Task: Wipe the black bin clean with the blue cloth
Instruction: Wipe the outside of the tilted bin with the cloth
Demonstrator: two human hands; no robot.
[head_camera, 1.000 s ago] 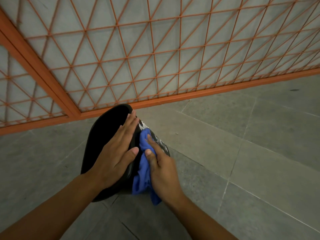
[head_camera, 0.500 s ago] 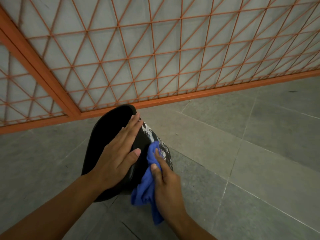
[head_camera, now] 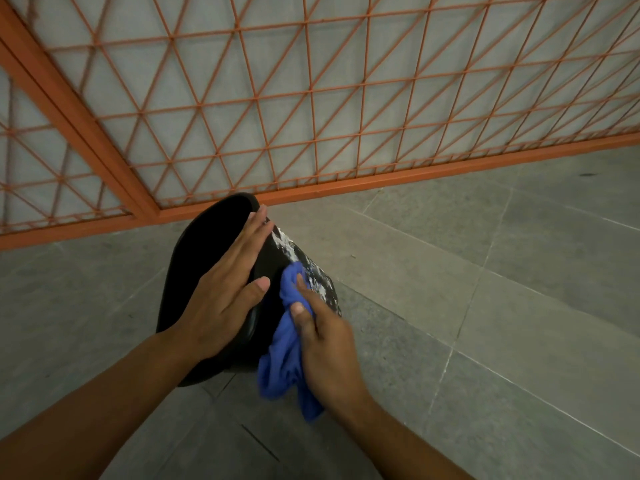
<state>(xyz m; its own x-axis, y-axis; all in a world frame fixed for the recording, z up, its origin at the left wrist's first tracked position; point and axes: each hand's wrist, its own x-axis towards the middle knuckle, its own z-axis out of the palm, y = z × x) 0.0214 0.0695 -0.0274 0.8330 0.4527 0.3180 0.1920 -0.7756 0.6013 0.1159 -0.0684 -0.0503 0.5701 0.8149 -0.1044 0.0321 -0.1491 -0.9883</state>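
Note:
The black bin (head_camera: pixel 207 237) stands on the grey floor, seen from above with its dark opening on the left. White speckled marks run down its right outer side. My left hand (head_camera: pixel 225 289) lies flat across the rim, fingers straight, thumb over the edge. My right hand (head_camera: pixel 325 337) holds the blue cloth (head_camera: pixel 284 351) bunched against the bin's right side, just below the white marks. Part of the cloth hangs loose under my wrist.
An orange metal lattice fence (head_camera: pixel 311 98) with a thick orange bottom rail stands right behind the bin. Grey floor tiles (head_camera: pixel 485 289) with pale joints spread out to the right and front.
My right hand slid the cloth down the bin's side, then back up a little. My left hand stayed flat on the rim.

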